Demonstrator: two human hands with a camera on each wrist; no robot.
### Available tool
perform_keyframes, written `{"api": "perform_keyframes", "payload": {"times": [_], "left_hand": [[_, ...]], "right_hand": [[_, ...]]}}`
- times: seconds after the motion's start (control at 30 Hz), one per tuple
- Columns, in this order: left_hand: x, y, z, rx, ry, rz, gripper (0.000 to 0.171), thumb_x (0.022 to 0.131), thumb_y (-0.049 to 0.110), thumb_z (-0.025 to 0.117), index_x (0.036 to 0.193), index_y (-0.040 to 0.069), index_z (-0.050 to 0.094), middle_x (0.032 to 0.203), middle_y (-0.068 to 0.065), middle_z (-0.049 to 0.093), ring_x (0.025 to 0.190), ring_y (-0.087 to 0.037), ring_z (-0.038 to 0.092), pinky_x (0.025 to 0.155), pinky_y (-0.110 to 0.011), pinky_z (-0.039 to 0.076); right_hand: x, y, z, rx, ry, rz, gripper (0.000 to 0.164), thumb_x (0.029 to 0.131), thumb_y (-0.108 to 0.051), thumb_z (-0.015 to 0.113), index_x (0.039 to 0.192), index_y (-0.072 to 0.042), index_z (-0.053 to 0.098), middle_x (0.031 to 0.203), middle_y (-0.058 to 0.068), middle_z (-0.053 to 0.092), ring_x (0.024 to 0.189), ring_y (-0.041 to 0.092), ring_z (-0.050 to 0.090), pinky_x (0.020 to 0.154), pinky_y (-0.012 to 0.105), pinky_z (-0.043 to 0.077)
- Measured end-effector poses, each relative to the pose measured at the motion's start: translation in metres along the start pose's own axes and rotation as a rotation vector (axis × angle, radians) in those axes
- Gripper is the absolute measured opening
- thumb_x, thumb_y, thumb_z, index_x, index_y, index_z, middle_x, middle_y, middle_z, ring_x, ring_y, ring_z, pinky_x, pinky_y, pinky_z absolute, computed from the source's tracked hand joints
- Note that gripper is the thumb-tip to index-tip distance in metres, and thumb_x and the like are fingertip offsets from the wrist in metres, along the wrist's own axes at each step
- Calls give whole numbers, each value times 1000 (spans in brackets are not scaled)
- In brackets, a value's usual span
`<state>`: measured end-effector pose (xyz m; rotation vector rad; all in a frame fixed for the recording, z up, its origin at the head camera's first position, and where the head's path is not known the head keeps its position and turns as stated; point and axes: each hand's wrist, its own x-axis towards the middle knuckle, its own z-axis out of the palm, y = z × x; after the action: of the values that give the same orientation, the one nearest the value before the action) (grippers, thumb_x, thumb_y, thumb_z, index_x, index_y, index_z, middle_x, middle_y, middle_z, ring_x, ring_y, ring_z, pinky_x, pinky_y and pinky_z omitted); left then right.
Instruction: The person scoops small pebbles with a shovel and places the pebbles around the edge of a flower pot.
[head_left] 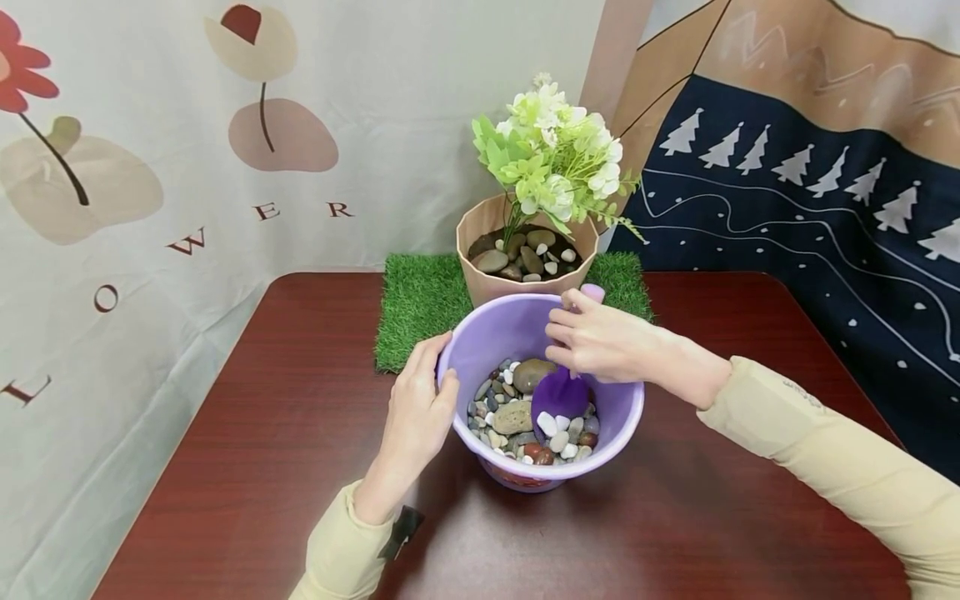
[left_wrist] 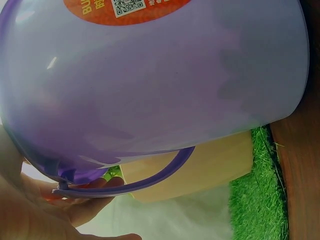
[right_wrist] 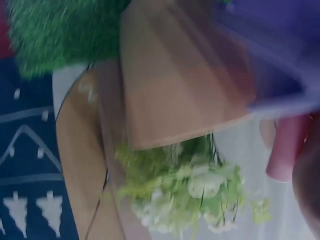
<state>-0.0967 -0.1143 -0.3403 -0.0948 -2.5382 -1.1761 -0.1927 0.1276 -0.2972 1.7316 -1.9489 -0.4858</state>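
A purple bucket (head_left: 628,417) holds pebbles and larger stones (head_left: 513,417) in grey, white and reddish brown. Against its left rim, my left hand (head_left: 420,400) holds the bucket, the thumb over the edge and the fingers along the outside. In the left wrist view those fingers reach past the bucket's curved handle (left_wrist: 155,177). My right hand (head_left: 600,337) grips a toy shovel by its pinkish handle (right_wrist: 289,150). Its dark purple blade (head_left: 558,396) is down in the bucket, with white pebbles (head_left: 551,425) at its front edge. The right wrist view is blurred.
Just behind the bucket stands a beige pot (head_left: 487,287) with white flowers (head_left: 558,154), soil and stones. Under it lies a green grass mat (head_left: 416,308) on the dark red-brown table (head_left: 300,417). Printed cloths (head_left: 360,100) hang behind the table.
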Motion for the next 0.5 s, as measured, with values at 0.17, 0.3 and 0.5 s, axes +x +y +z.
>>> {"api": "perform_keyframes", "payload": {"times": [0.17, 0.3, 0.5], "left_hand": [[0, -1, 0, -2, 1, 2, 43, 85, 11, 50, 127, 9, 52, 124, -4, 55, 108, -24, 57, 91, -42, 47], [0, -1, 0, -3, 1, 0, 43, 85, 12, 50, 127, 9, 52, 125, -4, 55, 107, -24, 57, 90, -42, 47], [0, 0, 0, -5, 2, -2, 43, 84, 11, 51, 128, 9, 52, 124, -4, 55, 107, -24, 58, 89, -43, 47]], "right_hand": [[3, -2, 6, 56, -16, 12, 24, 71, -32, 71, 72, -13, 57, 71, 3, 55, 71, 22, 47, 75, 38, 29], [3, -2, 8, 149, -6, 23, 24, 71, -33, 71, 70, -14, 57, 69, 0, 53, 70, 21, 46, 75, 37, 28], [3, -3, 10, 281, -6, 47, 21, 71, -33, 71, 70, -17, 58, 68, -3, 52, 70, 18, 45, 74, 35, 26]]}}
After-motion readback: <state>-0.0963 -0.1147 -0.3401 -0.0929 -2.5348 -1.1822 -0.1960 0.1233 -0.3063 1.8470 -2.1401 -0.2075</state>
